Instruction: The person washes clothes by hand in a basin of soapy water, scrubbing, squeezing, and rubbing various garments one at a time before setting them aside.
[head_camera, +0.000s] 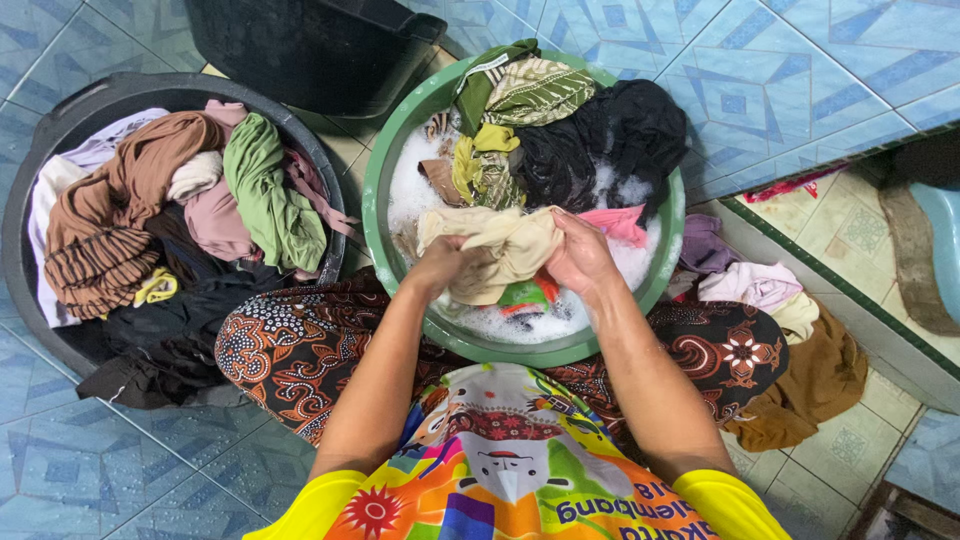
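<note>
A beige cloth (500, 250) is bunched between both my hands over the green basin (375, 190). My left hand (440, 263) grips its near left part. My right hand (580, 255) clamps its right end. The basin holds white suds and several wet clothes: a black garment (610, 135), a green patterned one (535, 90), a yellow one (480, 160) and a pink piece (615, 222). The basin sits between my knees, which are covered by a brown patterned skirt (300, 345).
A black tub (20, 200) at the left is piled with dry clothes, brown, green, pink and black. An empty black bucket (310, 45) stands behind. More clothes (780, 340) lie on the tiled floor at the right, beside a low step.
</note>
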